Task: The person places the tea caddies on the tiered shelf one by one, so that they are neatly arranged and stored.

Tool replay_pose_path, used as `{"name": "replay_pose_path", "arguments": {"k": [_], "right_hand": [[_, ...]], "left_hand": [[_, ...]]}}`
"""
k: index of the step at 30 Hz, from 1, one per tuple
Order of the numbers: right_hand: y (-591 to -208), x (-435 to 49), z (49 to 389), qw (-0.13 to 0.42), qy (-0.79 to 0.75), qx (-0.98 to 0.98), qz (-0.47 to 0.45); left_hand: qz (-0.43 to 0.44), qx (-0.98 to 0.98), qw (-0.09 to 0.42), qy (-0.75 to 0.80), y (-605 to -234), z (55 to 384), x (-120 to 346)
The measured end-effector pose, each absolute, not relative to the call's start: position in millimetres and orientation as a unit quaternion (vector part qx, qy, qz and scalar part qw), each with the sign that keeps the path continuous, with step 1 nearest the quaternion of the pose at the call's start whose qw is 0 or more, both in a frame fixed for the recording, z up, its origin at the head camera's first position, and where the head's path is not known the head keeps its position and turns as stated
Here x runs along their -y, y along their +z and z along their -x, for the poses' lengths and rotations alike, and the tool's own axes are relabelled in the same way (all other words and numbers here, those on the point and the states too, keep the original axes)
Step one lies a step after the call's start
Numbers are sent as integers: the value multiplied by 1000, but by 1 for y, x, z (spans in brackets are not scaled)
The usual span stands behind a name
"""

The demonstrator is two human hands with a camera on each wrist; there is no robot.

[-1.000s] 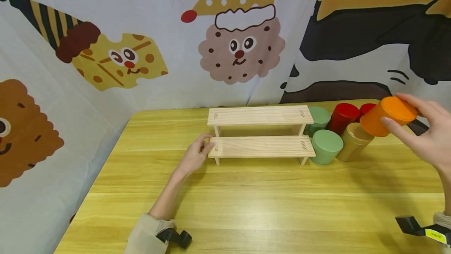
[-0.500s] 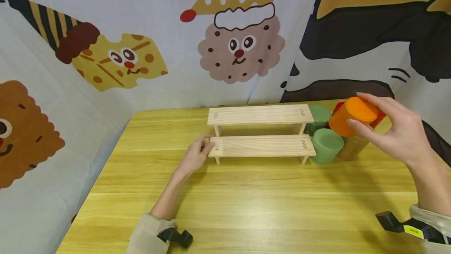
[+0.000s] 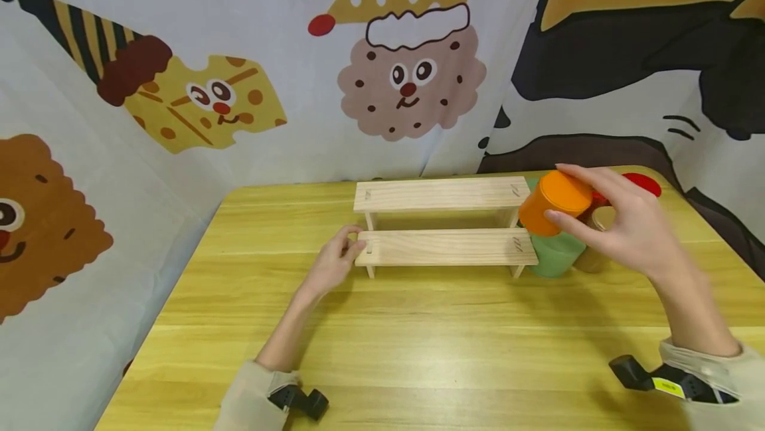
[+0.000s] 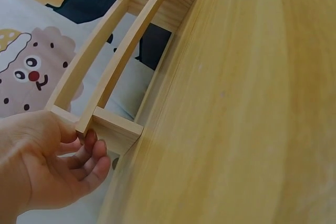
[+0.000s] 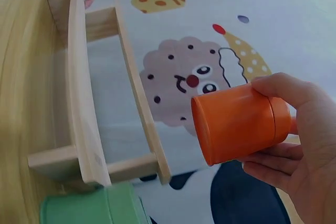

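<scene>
A two-tier wooden shelf (image 3: 445,248) stands at the back of the table. My left hand (image 3: 332,263) pinches the left end of its lower board between thumb and fingers, as the left wrist view also shows. My right hand (image 3: 633,218) grips an orange canister (image 3: 552,202) round its side, held tilted in the air by the shelf's right end. In the right wrist view the orange canister (image 5: 236,124) is apart from the shelf boards. Below it a green canister (image 3: 552,255) stands against the shelf, partly hidden.
A gold canister (image 3: 592,258) and red canisters (image 3: 642,183) stand right of the shelf, partly behind my right hand. Another green one is mostly hidden behind the orange canister. A cartoon-printed cloth (image 3: 311,152) hangs behind the wooden table (image 3: 394,351).
My right hand has carried the orange canister leftward, from above the gold and red canisters to the shelf's right end. The left hand has stayed on the shelf.
</scene>
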State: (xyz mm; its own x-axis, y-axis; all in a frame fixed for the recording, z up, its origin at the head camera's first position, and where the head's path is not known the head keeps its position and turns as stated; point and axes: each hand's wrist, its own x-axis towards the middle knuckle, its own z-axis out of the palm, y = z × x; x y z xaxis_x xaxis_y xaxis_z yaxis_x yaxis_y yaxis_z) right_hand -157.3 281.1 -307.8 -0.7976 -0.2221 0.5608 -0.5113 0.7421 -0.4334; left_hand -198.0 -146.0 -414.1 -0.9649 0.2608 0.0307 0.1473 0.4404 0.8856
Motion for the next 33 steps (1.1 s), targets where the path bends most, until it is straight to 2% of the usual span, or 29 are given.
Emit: {"name": "replay_pose_path", "arguments": {"k": [17,26,33], "right_hand": [[-314,-236,166,206,297,891,-276],[-323,-215,175,224,302,863,-338],[-328,-202,180,190,310,871,-332]], "left_hand": [[-119,-845,57,519,-417,200,146],[-114,-843,61,521,-416,198,146],[-111,-845,61,520,-416,198,146]]}}
